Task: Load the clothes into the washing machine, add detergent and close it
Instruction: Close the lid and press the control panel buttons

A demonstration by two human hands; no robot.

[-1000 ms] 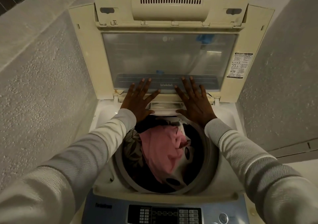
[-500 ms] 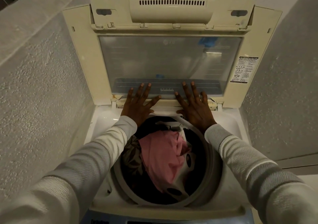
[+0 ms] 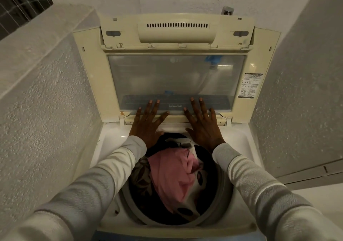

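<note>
A cream top-loading washing machine (image 3: 109,140) stands with its lid (image 3: 92,70) folded up against the back wall. Inside the drum (image 3: 222,194) lie clothes: a pink garment (image 3: 172,174) on top, a brown patterned piece (image 3: 141,176) to its left, a white piece with dark spots (image 3: 193,201) to its right. My left hand (image 3: 148,124) and my right hand (image 3: 203,124) lie flat, fingers spread, at the back of the opening over the lid's lower edge and hinge. A white drawer (image 3: 172,128) sits between them. No detergent container is in view.
Rough plastered walls (image 3: 46,111) close in tightly on the left and right of the machine. A metal tap (image 3: 228,10) sticks out behind the lid. A warning sticker (image 3: 249,85) is on the lid's right frame. A barred window (image 3: 20,1) is at top left.
The camera has tilted and moved forward, so the control panel has dropped out of view. Both hands stay flat at the lid's lower edge, and the white drawer between them looks pushed further in.
</note>
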